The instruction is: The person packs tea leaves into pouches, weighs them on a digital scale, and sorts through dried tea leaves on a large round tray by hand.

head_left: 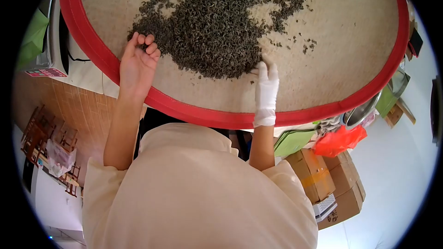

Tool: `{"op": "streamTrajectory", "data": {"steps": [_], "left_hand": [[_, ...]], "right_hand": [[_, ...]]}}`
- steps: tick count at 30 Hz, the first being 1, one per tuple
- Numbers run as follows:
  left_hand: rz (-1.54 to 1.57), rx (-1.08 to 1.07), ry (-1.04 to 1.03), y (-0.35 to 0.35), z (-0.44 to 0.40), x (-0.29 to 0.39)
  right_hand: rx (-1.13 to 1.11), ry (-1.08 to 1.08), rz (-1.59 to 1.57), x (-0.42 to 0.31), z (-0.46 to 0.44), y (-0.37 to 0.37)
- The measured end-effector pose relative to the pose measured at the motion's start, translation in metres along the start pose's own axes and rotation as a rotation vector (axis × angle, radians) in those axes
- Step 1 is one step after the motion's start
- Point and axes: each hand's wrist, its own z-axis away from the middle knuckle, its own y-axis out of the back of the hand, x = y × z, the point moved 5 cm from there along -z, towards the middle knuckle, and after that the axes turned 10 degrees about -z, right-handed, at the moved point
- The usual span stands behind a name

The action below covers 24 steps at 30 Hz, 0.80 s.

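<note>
Dark, curled dried leaves (214, 27) lie heaped on a large round tan tray with a red rim (203, 117). My bare left hand (140, 60) is turned palm up at the heap's lower left edge, its fingers loosely bent and its palm bare. My right hand (266, 87), in a white glove, reaches over the rim to the heap's lower right edge. Its fingers are extended beside the leaves, and their tips are partly hard to make out. Thinner scatterings of leaves spread to the heap's upper left and right.
Cardboard boxes (311, 175), a red plastic bag (340, 140), green folded bags (293, 141) and a metal bowl (363, 111) are beyond the rim at right. Wooden chairs (41, 131) stand at far left. The tray's red rim passes beneath both forearms.
</note>
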Motion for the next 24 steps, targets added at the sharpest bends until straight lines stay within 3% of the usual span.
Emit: {"op": "streamTrajectory", "data": {"steps": [3, 5, 10, 16, 18, 20, 24], "left_hand": [[-0.021, -0.009, 0.016, 0.0, 0.0, -0.003], [-0.03, -0.001, 0.013, -0.002, 0.002, -0.003], [-0.012, -0.003, 0.023, 0.001, 0.007, -0.001], [0.007, 0.007, 0.025, 0.005, 0.009, -0.001], [0.021, -0.001, 0.025, 0.006, 0.007, -0.001], [0.028, -0.001, 0.034, 0.007, 0.006, -0.002], [0.042, -0.022, 0.038, 0.008, 0.004, -0.004]], "right_hand": [[-0.036, 0.035, -0.101, -0.029, 0.01, -0.033], [-0.069, -0.194, -0.347, -0.047, 0.015, -0.05], [-0.315, -0.032, -0.576, -0.1, 0.027, -0.072], [-0.137, 0.094, -0.255, -0.09, 0.027, -0.042], [-0.15, 0.031, -0.246, -0.077, 0.024, -0.033], [-0.087, 0.124, -0.005, -0.05, 0.02, -0.022], [-0.071, -0.051, 0.198, -0.027, 0.032, -0.026]]}}
